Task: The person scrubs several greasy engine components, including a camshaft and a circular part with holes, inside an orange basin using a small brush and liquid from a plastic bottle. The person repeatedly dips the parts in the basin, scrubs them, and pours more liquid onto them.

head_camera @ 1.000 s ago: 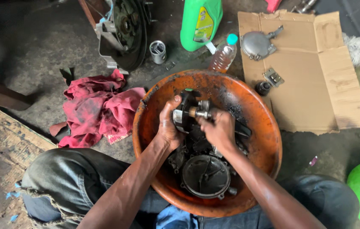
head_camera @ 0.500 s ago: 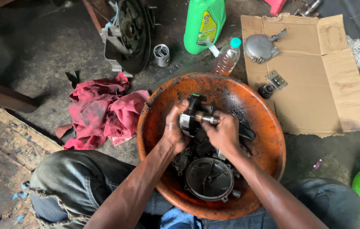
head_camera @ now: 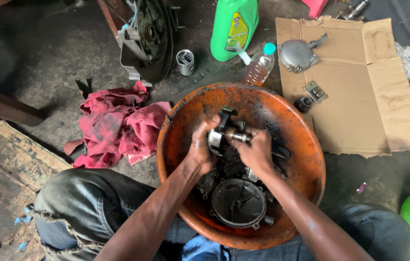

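Both hands worked inside the orange basin [head_camera: 306,145] on the floor. The left hand [head_camera: 201,147] and right hand [head_camera: 254,153] each kept a clenched grip on a small metal engine part [head_camera: 224,137], apparently grimy, above a round black cover [head_camera: 238,203].

Soft, even daylight; sharp focus; dim upper-left corner; slight wide-angle distortion

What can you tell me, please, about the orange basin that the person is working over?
The orange basin is a wide, round, shallow bowl, seemingly plastic, smeared inside with black grime. It sits on the concrete floor between the person's knees, its near rim over their jeans. Dark greasy engine parts lie in it, and the left hand and right hand grip a small metal part above its middle.
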